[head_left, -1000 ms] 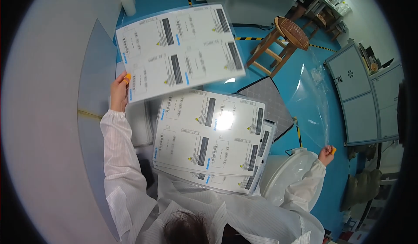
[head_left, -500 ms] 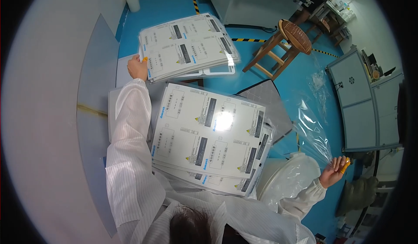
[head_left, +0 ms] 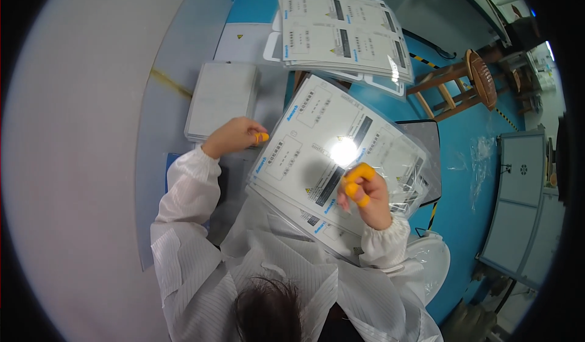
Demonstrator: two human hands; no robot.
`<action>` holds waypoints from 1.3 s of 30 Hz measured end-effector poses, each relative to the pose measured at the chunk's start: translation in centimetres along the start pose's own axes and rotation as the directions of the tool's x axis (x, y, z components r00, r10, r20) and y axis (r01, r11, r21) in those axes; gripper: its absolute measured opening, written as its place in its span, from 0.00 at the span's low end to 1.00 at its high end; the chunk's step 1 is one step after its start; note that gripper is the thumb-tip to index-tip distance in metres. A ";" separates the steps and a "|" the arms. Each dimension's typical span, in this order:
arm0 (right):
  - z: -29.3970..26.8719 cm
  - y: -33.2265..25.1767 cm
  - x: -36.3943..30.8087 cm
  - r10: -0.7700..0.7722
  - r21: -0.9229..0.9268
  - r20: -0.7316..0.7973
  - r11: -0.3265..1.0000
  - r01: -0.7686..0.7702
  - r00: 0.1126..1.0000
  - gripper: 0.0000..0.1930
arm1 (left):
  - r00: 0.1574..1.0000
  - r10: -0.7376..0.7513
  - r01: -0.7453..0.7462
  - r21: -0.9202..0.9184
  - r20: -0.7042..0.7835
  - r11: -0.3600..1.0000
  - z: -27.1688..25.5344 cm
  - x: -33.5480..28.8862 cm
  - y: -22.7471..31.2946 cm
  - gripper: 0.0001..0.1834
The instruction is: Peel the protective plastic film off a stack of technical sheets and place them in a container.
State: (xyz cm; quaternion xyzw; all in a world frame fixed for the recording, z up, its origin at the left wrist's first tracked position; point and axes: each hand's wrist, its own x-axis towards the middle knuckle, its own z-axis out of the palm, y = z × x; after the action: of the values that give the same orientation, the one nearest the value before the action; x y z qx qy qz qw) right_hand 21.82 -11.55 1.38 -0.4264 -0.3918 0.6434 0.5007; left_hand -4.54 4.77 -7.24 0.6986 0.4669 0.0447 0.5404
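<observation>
A stack of white printed sheets [head_left: 317, 131] under clear film lies slantwise before me, its lower sheets fanned toward my lap. By its left edge is my left hand [head_left: 234, 137], fingers drawn together with an orange finger cot on one tip. Whatever is between those fingers, if anything, cannot be made out. Over the right half of the stack hovers my right hand [head_left: 370, 197]. Orange cots cover two of its fingers, which are half curled and a little apart, with nothing visible between them. Glare whitens part of the top sheet.
Beyond lies a second printed sheet stack [head_left: 341, 31]. Blank white panels [head_left: 222, 101] are piled at left. On the right stand a wooden stool [head_left: 457, 86], a grey cabinet [head_left: 518, 189] and a lined white bin [head_left: 432, 260]. Crumpled clear film [head_left: 481, 171] rests on the blue floor.
My left hand has come back from the far stack to the near one. My right hand has swung in from the far right, and the clear film it held is gone from it.
</observation>
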 end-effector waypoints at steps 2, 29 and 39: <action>1.1 2.1 2.0 0.053 -0.021 0.022 0.998 -0.053 0.998 0.11 | 0.998 0.056 -0.056 -0.003 -0.017 0.998 1.4 -2.8 -0.3 0.12; 6.3 9.4 5.0 -0.181 -0.834 -0.006 0.543 0.095 0.983 0.18 | 0.990 0.097 -0.121 -0.275 -0.099 0.954 3.5 -3.2 3.6 0.26; 5.0 9.8 5.1 -0.165 -0.623 -0.127 0.780 0.050 0.978 0.15 | 0.996 0.081 -0.084 -0.360 -0.022 0.929 3.2 -3.5 3.9 0.26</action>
State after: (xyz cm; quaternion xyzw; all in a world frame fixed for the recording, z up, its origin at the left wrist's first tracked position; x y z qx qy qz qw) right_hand 13.38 -8.79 -6.91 -0.5978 -0.5587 0.4107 0.4022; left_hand -2.32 0.15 -3.90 0.6064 0.4229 0.1546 0.6553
